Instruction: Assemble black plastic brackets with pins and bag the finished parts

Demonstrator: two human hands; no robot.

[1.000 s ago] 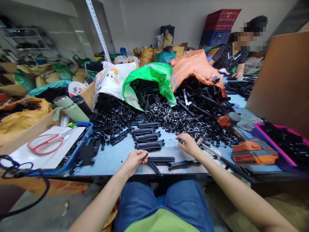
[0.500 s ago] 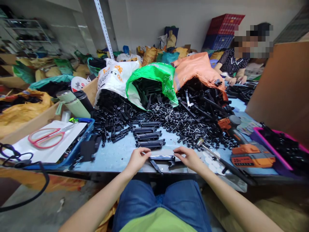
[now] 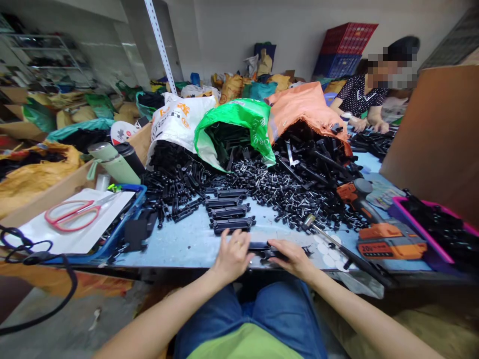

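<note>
At the front edge of the blue tabletop, a long black plastic part (image 3: 259,246) lies between my two hands. My left hand (image 3: 234,255) curls at its left end, fingers bent and a ring on one of them; its grip is partly hidden. My right hand (image 3: 294,257) is closed round the right end, thumb below and fingers above. Just beyond, several similar black bracket-like assemblies (image 3: 232,224) lie in a stacked row. A hammer-like tool with a metal head (image 3: 309,222) rests to the right of my right hand.
Behind lie heaps of black parts and metal-pinned pieces (image 3: 277,192), spilling from white, green (image 3: 239,112) and orange sacks. An orange cordless drill (image 3: 389,242) and a pink-rimmed bin (image 3: 430,224) stand right. Red scissors (image 3: 73,215) lie left on a blue tray (image 3: 140,192). A co-worker sits back right.
My left hand has moved right and turned over the black part, fingers now raised. My right hand has closed further round its right end. The loose arm that stuck out below is now hidden.
</note>
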